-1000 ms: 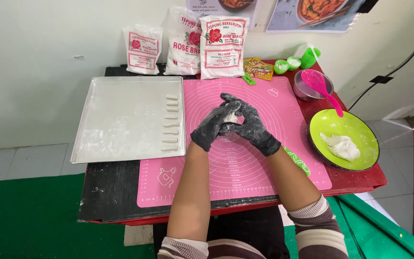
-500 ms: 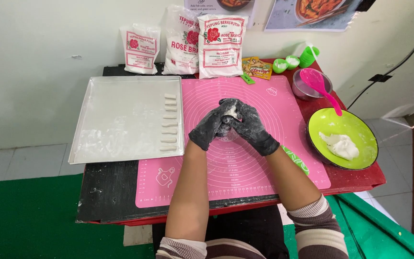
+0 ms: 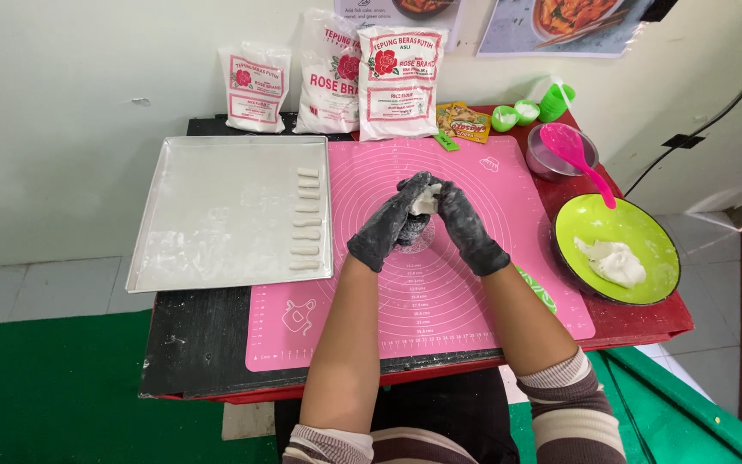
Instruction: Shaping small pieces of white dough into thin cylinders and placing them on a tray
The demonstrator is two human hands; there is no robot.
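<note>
Both hands wear dark gloves dusted with flour and meet above the middle of a pink silicone mat (image 3: 474, 292). A small piece of white dough (image 3: 425, 200) is pressed between my left hand (image 3: 386, 232) and my right hand (image 3: 464, 225). To the left lies a metal tray (image 3: 208, 215) with several short dough sticks (image 3: 306, 219) lined up along its right side. A green bowl (image 3: 646, 232) at the right holds a lump of white dough (image 3: 613, 260).
Three white flour bags (image 3: 341, 73) stand against the wall behind the mat. A small metal bowl with a pink spoon (image 3: 573, 150), green measuring cups (image 3: 530, 110) and a yellow sachet (image 3: 463, 122) sit at the back right. The table's front edge is near my body.
Both hands stayed together over the mat and shifted a little around the dough piece, which now shows more between the fingertips.
</note>
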